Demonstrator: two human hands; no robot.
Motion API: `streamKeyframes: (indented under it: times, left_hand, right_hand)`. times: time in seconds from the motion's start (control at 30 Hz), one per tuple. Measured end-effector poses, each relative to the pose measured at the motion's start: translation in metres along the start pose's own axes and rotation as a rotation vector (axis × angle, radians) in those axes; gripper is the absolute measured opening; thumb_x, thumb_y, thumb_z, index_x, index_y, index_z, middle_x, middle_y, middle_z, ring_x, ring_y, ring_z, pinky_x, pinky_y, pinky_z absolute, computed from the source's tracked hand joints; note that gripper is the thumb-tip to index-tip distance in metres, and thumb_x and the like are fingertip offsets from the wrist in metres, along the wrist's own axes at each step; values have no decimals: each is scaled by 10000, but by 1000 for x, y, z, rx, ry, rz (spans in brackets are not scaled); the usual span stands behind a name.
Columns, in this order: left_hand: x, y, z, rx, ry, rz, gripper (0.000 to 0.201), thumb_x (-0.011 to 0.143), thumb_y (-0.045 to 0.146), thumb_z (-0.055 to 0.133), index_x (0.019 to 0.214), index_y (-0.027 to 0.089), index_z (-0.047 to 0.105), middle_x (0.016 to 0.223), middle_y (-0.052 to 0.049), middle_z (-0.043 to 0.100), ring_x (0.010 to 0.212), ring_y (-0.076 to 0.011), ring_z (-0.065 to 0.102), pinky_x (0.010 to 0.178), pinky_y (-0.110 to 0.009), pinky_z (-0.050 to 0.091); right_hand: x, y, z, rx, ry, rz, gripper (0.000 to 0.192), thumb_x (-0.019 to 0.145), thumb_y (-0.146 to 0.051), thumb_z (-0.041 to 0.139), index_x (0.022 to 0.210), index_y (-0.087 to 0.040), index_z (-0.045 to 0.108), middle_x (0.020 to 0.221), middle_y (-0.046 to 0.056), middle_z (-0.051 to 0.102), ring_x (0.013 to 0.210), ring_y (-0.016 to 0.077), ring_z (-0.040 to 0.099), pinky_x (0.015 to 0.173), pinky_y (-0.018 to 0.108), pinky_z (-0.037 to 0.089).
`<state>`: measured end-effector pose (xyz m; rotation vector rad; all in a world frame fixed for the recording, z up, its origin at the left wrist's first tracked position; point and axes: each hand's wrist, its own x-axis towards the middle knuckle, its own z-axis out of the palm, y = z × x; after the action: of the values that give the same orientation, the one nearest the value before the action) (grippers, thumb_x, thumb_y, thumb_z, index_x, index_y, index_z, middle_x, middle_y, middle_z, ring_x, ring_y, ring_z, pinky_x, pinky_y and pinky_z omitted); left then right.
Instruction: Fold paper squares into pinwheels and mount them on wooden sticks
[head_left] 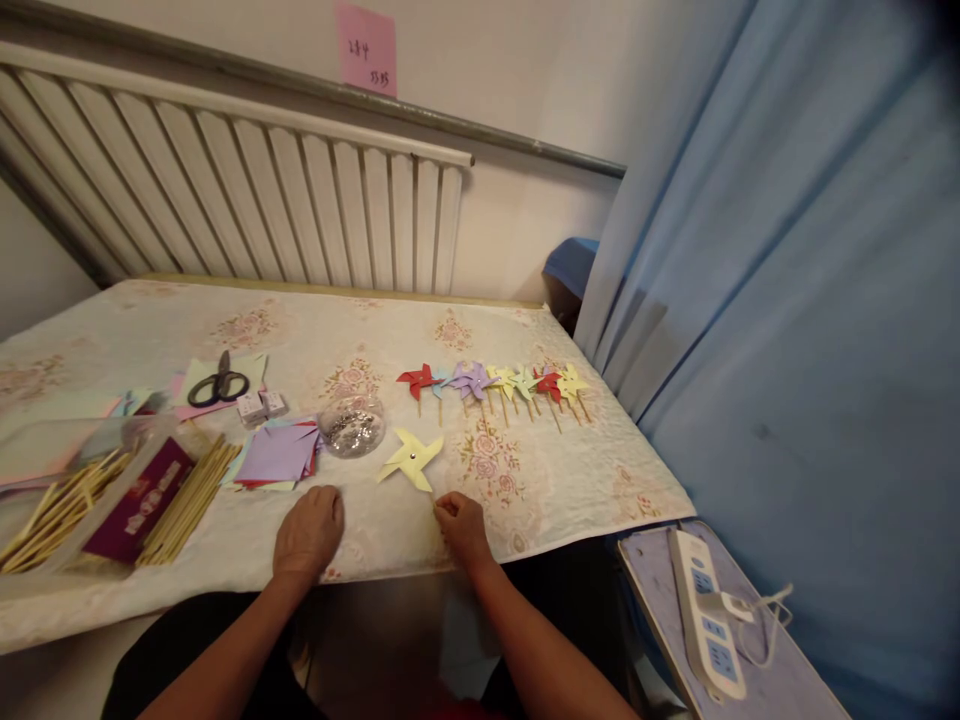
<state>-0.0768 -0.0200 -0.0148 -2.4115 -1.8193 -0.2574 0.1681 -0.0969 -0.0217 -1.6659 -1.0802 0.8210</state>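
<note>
My right hand (pixel 463 528) pinches the lower end of a yellow paper pinwheel (pixel 412 457), where its stick would be; the fingers mostly hide the stick. The pinwheel faces up, with a small dark pin at its centre. My left hand (pixel 309 530) lies on the table with its fingers curled in, and I see nothing in it. Just beyond the left hand is a stack of square paper sheets (pixel 277 452), lilac on top. A clear round dish (pixel 352 428) of small shiny pins stands between the stack and the pinwheel.
Several finished pinwheels (pixel 472 380) lie in a row at the right. Scissors (pixel 219 385) rest on paper beside small white boxes (pixel 262 405). Thin wooden sticks (pixel 187 505) fill a plastic tray at left. A power strip (pixel 705 610) and blue curtain (pixel 787 300) are at right.
</note>
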Motion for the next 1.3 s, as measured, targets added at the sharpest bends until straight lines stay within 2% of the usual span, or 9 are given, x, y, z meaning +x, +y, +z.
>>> streamKeyframes:
  times: [0.17,0.27,0.53,0.83,1.07,1.3]
  left_hand:
    - [0,0,0,-3,-3,-5,319,974,273,299,853,186,581,891,-108,634,888,-243,595,797,-350,403]
    - [0,0,-1,-16,2,-1,309,970,271,304,851,191,578,885,-106,633,885,-245,594,792,-354,405]
    - [0,0,-1,-29,-4,-5,287,962,263,314,824,218,561,874,-93,623,866,-242,597,785,-362,411]
    - [-1,-3,5,-51,15,17,290,959,253,314,823,206,566,854,-99,612,848,-252,588,783,-379,402]
    - [-2,-2,3,-55,-3,1,283,967,247,322,818,211,559,848,-86,604,853,-235,581,785,-363,387]
    - [-3,-2,3,-43,53,26,273,973,241,340,802,197,549,812,-74,590,815,-222,566,764,-357,384]
  right_hand:
    - [8,1,3,59,-11,92,101,688,-233,557,663,-205,651,557,-33,586,481,128,508,462,227,392]
    - [22,3,3,80,14,99,108,699,-250,550,669,-205,644,549,-36,575,454,125,493,441,227,387]
    - [82,7,6,-80,240,-74,175,730,-285,520,620,-211,634,604,-9,613,628,159,543,602,243,408]
    - [142,10,19,-47,356,-46,219,719,-319,504,723,-199,688,670,9,660,656,174,577,609,242,421]
    - [163,11,21,-43,375,-16,245,706,-306,486,735,-189,700,664,11,675,661,177,599,623,244,433]
    - [175,5,27,-58,373,-15,222,696,-278,505,709,-177,702,651,15,682,644,174,606,627,239,434]
